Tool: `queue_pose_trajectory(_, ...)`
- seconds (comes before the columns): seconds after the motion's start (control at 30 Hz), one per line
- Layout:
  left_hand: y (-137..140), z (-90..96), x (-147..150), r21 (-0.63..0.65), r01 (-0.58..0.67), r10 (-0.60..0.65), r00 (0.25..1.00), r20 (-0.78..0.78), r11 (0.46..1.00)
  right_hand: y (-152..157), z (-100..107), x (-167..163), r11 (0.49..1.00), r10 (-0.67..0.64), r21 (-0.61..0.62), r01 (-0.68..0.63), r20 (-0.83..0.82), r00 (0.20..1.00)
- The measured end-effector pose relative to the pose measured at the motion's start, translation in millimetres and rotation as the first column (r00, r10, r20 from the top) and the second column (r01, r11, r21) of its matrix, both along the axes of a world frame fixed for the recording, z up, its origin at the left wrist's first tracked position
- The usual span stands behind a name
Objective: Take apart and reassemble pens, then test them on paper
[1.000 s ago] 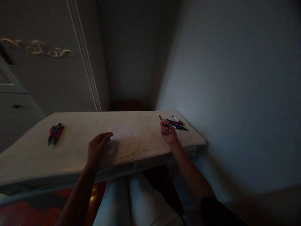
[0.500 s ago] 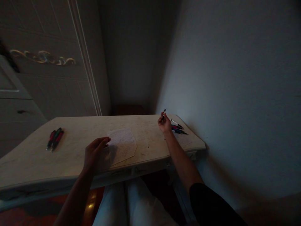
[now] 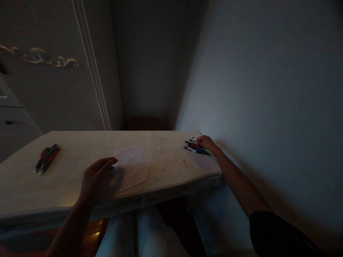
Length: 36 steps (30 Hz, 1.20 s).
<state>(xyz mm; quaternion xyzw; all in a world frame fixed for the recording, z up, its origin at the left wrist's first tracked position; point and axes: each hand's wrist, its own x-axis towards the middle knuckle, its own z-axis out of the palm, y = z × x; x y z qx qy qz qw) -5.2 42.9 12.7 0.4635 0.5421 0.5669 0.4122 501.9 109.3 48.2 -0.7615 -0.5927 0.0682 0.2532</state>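
In the dim head view, my left hand (image 3: 97,177) lies palm down on the pale table (image 3: 80,150), fingers apart, with its fingertips at the left edge of a scribbled sheet of paper (image 3: 132,165). My right hand (image 3: 207,142) reaches to the table's far right end and rests on a small pile of pens (image 3: 195,147) with red, blue and dark barrels. Its fingers cover the ends of the pens, so I cannot make out whether they grip one.
A second group of red and dark pens (image 3: 46,158) lies at the table's left end. A plain wall (image 3: 268,107) runs close along the right side. A cabinet (image 3: 53,85) with a gilt ornament stands behind the table on the left. My light-trousered legs (image 3: 139,232) sit under the front edge.
My right hand, which held a pen raised above the table, has gone down and to the right onto the pen pile. The left hand has stayed by the paper. The view has shifted slightly.
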Motion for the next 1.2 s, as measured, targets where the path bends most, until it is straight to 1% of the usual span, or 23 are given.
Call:
queue_pose_trajectory(0.1,-1,0.5,0,0.012,0.001,-0.001,1.000,-0.027,1.000,-6,-5,-3,0.996,-0.013,-0.091,0.020,0.077,0.997)
queue_pose_trajectory(0.2,-3,3.2,1,0.016,-0.003,0.004,0.996,-0.092,1.000,-11,-7,-9,0.994,-0.001,-0.107,0.012,0.101,0.995)
queue_pose_trajectory(0.27,-4,4.7,1,0.016,0.003,-0.001,0.993,-0.119,1.000,-13,-5,-11,0.997,-0.012,-0.075,0.020,0.109,0.994)
queue_pose_trajectory(0.37,-4,4.7,1,0.035,0.015,-0.011,0.994,-0.111,0.999,-16,1,-16,0.999,-0.041,0.000,0.041,0.118,0.992)
queue_pose_trajectory(0.43,-2,2.7,1,0.047,0.021,-0.017,0.996,-0.091,0.999,-19,2,-23,0.997,-0.013,0.073,0.006,0.097,0.995)
queue_pose_trajectory(0.5,0,-0.3,1,0.057,0.035,-0.030,0.996,-0.080,0.998,-24,-2,-40,0.978,0.078,0.191,-0.082,0.030,0.997)
queue_pose_trajectory(0.53,1,-1.9,1,0.068,0.032,-0.027,0.997,-0.076,0.997,-27,-7,-52,0.966,0.135,0.222,-0.129,-0.012,0.991)
queue_pose_trajectory(0.6,2,-4.8,1,0.085,0.029,-0.022,0.997,-0.080,0.996,-36,-19,-81,0.937,0.292,0.220,-0.270,-0.077,0.953)
queue_pose_trajectory(0.67,2,-7.4,0,0.102,0.010,-0.003,0.998,-0.069,0.995,-47,-33,-114,0.903,0.418,0.171,-0.394,-0.147,0.896)
queue_pose_trajectory(0.7,1,-8.8,-3,0.117,0.004,0.004,0.997,-0.075,0.993,-53,-39,-130,0.888,0.455,0.166,-0.429,-0.175,0.873)
queue_pose_trajectory(0.73,1,-10.3,-7,0.133,-0.010,0.023,0.995,-0.100,0.991,-58,-44,-143,0.883,0.466,0.166,-0.439,-0.191,0.864)
queue_pose_trajectory(0.8,-1,-13.5,-19,0.126,-0.014,0.040,0.977,-0.208,0.992,-66,-51,-164,0.893,0.445,0.188,-0.410,-0.232,0.865)
queue_pose_trajectory(0.83,-2,-14.9,-27,0.115,-0.019,0.050,0.960,-0.276,0.993,-68,-52,-170,0.901,0.425,0.213,-0.377,-0.270,0.864)
queue_pose_trajectory(0.9,-6,-16.7,-45,0.144,-0.071,0.123,0.909,-0.399,0.987,-70,-53,-178,0.919,0.377,0.250,-0.305,-0.336,0.863)
queue_pose_trajectory(0.97,-10,-16.3,-66,0.158,-0.151,0.210,0.842,-0.496,0.976,-70,-52,-181,0.918,0.377,0.265,-0.295,-0.354,0.856)
queue_pose_trajectory(1.03,-13,-13.6,-87,0.119,-0.281,0.294,0.739,-0.607,0.952,-71,-51,-181,0.923,0.371,0.246,-0.295,-0.373,0.850)
queue_pose_trajectory(1.1,-13,-8.8,-106,0.123,-0.427,0.381,0.597,-0.706,0.896,-72,-49,-182,0.929,0.361,0.225,-0.295,-0.371,0.855)
queue_pose_trajectory(1.17,-11,-3.0,-121,0.142,-0.525,0.421,0.461,-0.781,0.839,-75,-47,-183,0.927,0.364,0.224,-0.301,-0.339,0.867)
queue_pose_trajectory(1.2,-10,0.1,-128,0.135,-0.562,0.418,0.414,-0.808,0.816,-76,-46,-183,0.924,0.370,0.227,-0.309,-0.318,0.873)
